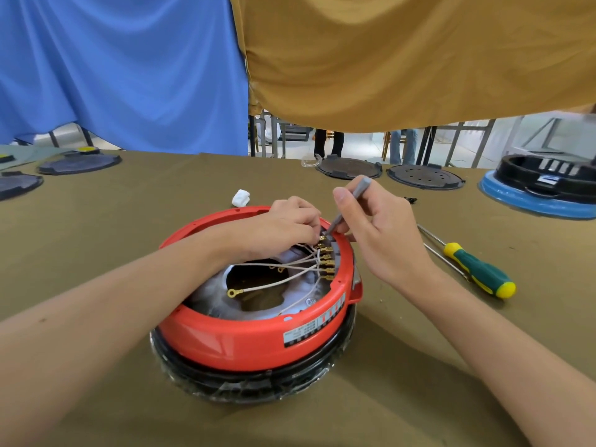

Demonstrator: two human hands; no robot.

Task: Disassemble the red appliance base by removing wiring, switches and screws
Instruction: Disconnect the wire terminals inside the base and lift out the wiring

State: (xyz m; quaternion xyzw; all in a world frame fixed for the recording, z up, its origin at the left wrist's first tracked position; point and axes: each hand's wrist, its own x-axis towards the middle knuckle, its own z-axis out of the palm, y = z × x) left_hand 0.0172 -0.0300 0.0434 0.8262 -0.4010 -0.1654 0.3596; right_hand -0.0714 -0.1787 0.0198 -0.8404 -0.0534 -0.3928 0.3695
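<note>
The red appliance base (245,337) sits upside down on a black ring in the middle of the table. Several white wires (290,267) fan across its open inside to a row of brass terminals (325,259) along the right inner wall. One loose wire ends in a brass ring lug (231,292). My left hand (287,225) reaches over the far rim and pinches the topmost terminal. My right hand (377,233) grips a thin grey tool (350,206) like a pen, its tip at that same terminal.
A green and yellow screwdriver (477,269) lies right of the base. A small white plastic piece (241,197) sits behind it. Dark round lids (350,167) and a blue-rimmed black base (545,191) line the far edge; more lids (79,162) at far left.
</note>
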